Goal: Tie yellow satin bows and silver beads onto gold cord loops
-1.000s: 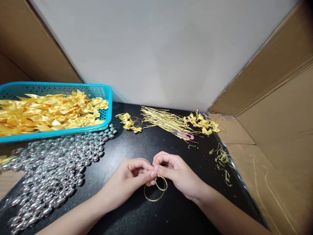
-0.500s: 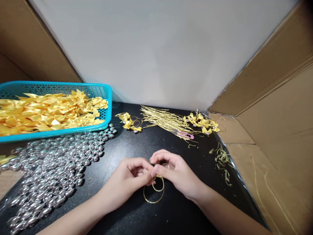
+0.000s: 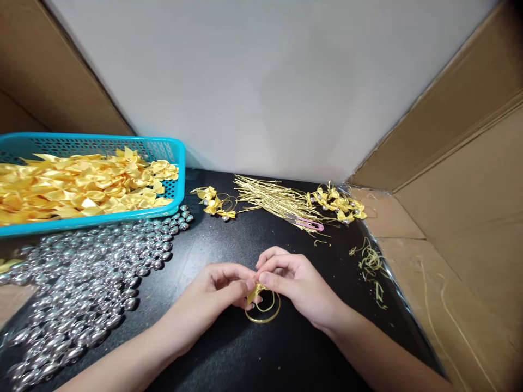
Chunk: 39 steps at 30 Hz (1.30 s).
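Note:
My left hand (image 3: 218, 288) is closed in a pinch on a small yellow ribbon bow (image 3: 250, 297), part of which shows below the thumb. Opposite it, my right hand (image 3: 295, 284) pinches gold cord (image 3: 265, 321) close to the bow, its fingertips meeting those of the left. Two loops of this cord hang beneath the fingers, over the black table (image 3: 229, 348). The spot where cord and bow meet is mostly covered by my fingers.
A turquoise basket (image 3: 180, 179) of yellow bows stands at the left, behind many silver beads (image 3: 93, 288). Along the back lie gold cords (image 3: 269, 198), a pink-handled tool (image 3: 310, 224) and finished bow pieces (image 3: 210, 204). Cord scraps (image 3: 371, 261) lie right, beside cardboard (image 3: 441, 283).
The hanging loops have risen slightly and shifted right. More of the yellow bow shows below my left thumb. Both hands keep their pinch at nearly the same place.

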Tool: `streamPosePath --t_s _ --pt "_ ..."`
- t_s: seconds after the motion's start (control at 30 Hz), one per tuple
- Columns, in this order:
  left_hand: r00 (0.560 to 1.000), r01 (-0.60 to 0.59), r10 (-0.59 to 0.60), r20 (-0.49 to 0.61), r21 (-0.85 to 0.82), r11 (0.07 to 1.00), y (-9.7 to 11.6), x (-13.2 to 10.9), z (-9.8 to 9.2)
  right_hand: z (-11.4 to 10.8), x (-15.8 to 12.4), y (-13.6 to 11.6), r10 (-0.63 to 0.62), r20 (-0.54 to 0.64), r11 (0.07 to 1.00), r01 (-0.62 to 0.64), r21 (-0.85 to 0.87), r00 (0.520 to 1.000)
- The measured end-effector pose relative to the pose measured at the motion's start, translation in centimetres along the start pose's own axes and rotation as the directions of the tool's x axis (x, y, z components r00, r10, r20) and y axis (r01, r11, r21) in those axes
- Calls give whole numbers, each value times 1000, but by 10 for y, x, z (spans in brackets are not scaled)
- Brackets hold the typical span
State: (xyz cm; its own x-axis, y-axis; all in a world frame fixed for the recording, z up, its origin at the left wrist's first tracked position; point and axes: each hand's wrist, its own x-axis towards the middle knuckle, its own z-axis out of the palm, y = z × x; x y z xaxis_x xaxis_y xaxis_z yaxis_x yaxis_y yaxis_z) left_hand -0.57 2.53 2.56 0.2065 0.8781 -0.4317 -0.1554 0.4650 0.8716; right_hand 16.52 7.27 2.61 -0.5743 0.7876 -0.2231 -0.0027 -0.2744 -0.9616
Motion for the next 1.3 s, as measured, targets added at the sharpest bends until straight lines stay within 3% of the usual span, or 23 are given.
streamPosePath --t_s 0.23,0.5,0.83,1.0,1.3 --pt "998 50 -49 -31 26 998 -7 1 -2 -3 0 1 -27 13 998 28 -61 1000" --pt "998 -43 46 -52 56 997 -3 -1 1 -4 -1 -2 -78 -10 981 75 -179 997" --pt "996 -54 60 -68 88 995 -2 0 2 -2 1 -3 -46 -89 999 48 18 995" --pt "990 -95 104 -93 97 991 -7 -1 0 -1 1 -1 8 -32 1000 -7 28 999" --pt "986 -100 115 -119 127 987 0 -1 4 1 2 6 -18 -112 995 29 96 994"
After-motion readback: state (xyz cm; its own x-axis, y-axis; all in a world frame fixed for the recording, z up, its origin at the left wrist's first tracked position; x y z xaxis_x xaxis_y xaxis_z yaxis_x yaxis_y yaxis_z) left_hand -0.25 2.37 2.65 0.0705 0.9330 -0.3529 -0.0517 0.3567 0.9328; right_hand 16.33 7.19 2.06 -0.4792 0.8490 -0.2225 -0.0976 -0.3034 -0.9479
